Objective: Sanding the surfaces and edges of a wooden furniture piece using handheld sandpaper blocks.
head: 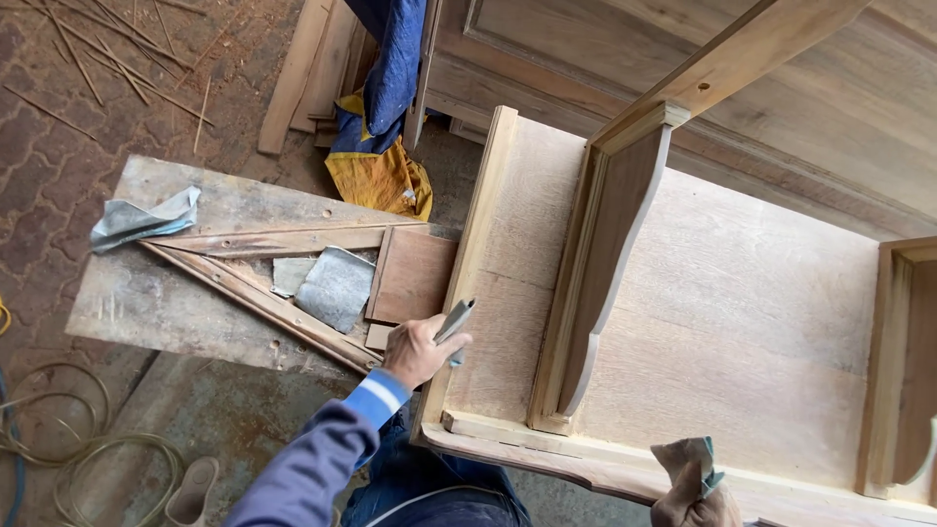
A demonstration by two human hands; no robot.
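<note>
Your left hand (415, 351) pinches folded sandpaper (454, 320) shut at the cabinet's (742, 322) left edge, right hand (695, 493) bunching a rag (688, 461); rub flat along the grain.

Carpentry workshop: unfinished wooden furniture (732, 322), offcuts (415, 275).

grey sandpaper (455, 320); blue sleeve (312, 468); yellow cloth (381, 181)

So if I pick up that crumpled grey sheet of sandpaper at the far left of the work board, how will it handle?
The crumpled grey sandpaper sheet probably feels floppy: it lies folded and creased, holding no flat shape. It looks thin, so likely very light. Its gritty face should resist slipping on the worn wooden board, and it seems unlikely to roll.
</note>
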